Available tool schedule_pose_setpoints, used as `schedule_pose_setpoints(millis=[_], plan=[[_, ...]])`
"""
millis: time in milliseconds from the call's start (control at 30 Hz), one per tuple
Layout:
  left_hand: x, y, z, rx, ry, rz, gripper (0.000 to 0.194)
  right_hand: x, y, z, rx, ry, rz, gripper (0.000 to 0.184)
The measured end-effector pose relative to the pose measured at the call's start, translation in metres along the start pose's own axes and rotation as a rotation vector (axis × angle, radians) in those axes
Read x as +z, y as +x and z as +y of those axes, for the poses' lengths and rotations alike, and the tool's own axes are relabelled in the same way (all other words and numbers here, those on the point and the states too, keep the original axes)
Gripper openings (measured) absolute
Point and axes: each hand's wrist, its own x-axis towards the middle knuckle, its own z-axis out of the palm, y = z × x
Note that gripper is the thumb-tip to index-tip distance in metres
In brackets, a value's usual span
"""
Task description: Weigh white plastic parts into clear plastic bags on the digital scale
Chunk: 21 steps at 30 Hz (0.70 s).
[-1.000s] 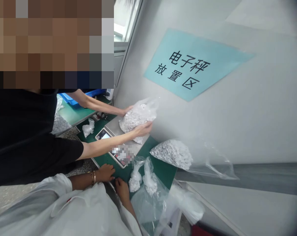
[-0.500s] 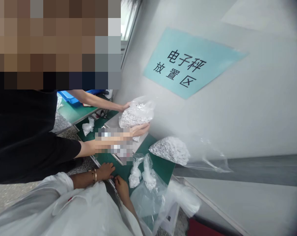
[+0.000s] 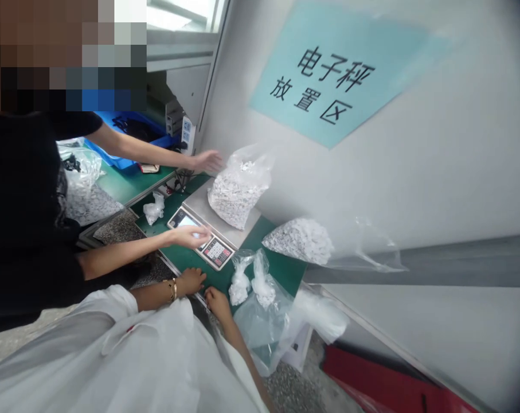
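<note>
My left hand (image 3: 191, 281), with a bracelet at the wrist, rests on the near edge of the green table (image 3: 217, 282), its fingers apart and holding nothing. Beside it my right hand (image 3: 218, 303) lies on the same edge, fingers curled with nothing in them. In front is an electronic scale (image 3: 219, 252) bearing a clear plastic bag of small whitish pieces (image 3: 236, 198). One hand of a co-worker (image 3: 195, 236) is over the scale's panel. The co-worker's other hand (image 3: 208, 161) is apart from the bag, left of it.
Two small knotted bags (image 3: 264, 287) lie right of the scale near an empty-looking clear bag (image 3: 260, 332). A larger filled bag (image 3: 300, 240) leans near the wall. Another small bag (image 3: 153, 209) sits left of the scale. Beyond is a blue tray (image 3: 109, 155). A sign (image 3: 328, 86) hangs above.
The co-worker has let go of the large bag, which now stands on the scale. One of the co-worker's hands has drawn back to the panel, the other left. My hands stay at the edge.
</note>
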Motion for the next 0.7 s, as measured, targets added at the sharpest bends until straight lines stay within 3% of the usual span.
schedule_pose_setpoints(millis=[33,67,167,267,367,433,600,700], plan=[[-0.018,-0.014,-0.002,-0.09,-0.129,0.04,0.013,0.001,0.0,0.001,0.002,0.017,-0.002,0.024],[-0.036,-0.029,-0.005,-0.28,-0.553,0.169,0.015,0.001,0.0,0.001,0.004,0.03,-0.004,0.024],[-0.084,-0.079,-0.015,-0.364,-0.844,0.323,0.03,0.003,0.001,0.003,0.01,0.052,-0.005,0.022],[-0.107,-0.108,-0.019,-0.369,-1.051,0.423,0.028,0.004,0.001,0.003,0.006,0.059,0.0,0.021],[-0.105,-0.111,-0.014,-0.404,-1.444,0.496,0.018,0.004,0.001,0.004,0.003,0.067,0.005,0.019],[-0.096,-0.108,-0.009,-0.42,-1.578,0.464,0.016,0.005,0.0,0.004,0.002,0.073,0.008,0.018],[-0.083,-0.105,0.002,-0.435,-1.58,0.374,0.02,0.005,-0.002,0.003,-0.004,0.081,0.007,0.017],[-0.068,-0.089,0.01,-0.397,-1.316,0.355,0.02,0.004,-0.003,0.002,-0.007,0.08,0.005,0.017]])
